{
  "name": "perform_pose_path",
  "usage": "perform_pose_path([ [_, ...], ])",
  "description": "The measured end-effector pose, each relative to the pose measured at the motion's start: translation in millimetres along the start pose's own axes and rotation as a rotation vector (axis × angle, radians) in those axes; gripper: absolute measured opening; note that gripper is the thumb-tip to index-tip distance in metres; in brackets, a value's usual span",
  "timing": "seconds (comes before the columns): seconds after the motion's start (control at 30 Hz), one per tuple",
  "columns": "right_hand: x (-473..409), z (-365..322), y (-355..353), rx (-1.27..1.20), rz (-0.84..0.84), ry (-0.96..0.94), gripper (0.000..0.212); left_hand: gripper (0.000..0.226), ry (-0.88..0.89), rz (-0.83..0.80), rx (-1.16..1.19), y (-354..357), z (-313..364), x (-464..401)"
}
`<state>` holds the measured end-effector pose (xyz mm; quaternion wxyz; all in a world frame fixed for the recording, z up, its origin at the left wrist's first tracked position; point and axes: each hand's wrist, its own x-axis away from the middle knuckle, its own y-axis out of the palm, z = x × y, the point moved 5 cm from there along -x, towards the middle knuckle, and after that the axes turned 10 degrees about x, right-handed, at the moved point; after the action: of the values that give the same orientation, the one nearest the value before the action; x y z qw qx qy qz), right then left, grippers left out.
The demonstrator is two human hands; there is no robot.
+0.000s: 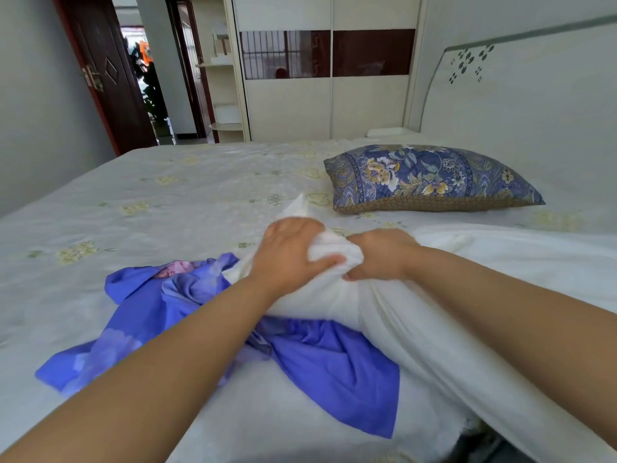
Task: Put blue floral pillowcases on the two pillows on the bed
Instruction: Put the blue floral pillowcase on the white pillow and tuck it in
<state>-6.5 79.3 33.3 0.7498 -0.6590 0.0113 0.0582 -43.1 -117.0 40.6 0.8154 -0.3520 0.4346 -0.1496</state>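
- The person is leaning over the bed [167, 202] with both arms stretched out.
- The left hand [290, 255] is gripping the bunched end of a white pillow [334, 295], with the thumb curling over the top of the soft lump.
- The right hand [380, 255] is pinching the same white lump from the right side. Its fingers are tucking under, so I cannot see all of them.
- The two hands are almost touching each other, with only the squeezed cloth between them.
- The white pillow is lying near the person. Its long side is running from the hands back toward the near right corner.
- A blue pillowcase [320, 362] is lying crumpled on the bed, partly under the white pillow and spreading out to the near left.
- So the pillowcase is sitting below and to the left of the hands. The left hand is the closer one to it.
- I think the squeezed end of the pillow is the end that should go into the pillowcase first. I cannot tell where the opening of the pillowcase is, because the cloth is all rumpled.
- Far off on the right, a pillow in a blue flower cover [430, 177] is resting by the headboard [534, 105]. That one looks done.
- So it seems one pillow is finished and this white one is the second.
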Motion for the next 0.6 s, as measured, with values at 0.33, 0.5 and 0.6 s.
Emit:
perform_pose_path([
  [0.33,-13.0,-35.5,-3.0,-0.047,0.093,0.155,0.089,0.069,-1.029,0.142,0.189,-64.6,-169.1,75.9],
  [0.5,-18.9,-61.7,21.4,0.049,0.199,0.112,0.089,0.113,-1.113,-0.221,-0.118,-47.1,-199.4,116.6],
  [0.6,-18.7,-55.2,20.2,0.062,0.194,0.134,0.085,0.111,-1.194,-0.005,-0.131,-66.3,-211.3,129.7],
])
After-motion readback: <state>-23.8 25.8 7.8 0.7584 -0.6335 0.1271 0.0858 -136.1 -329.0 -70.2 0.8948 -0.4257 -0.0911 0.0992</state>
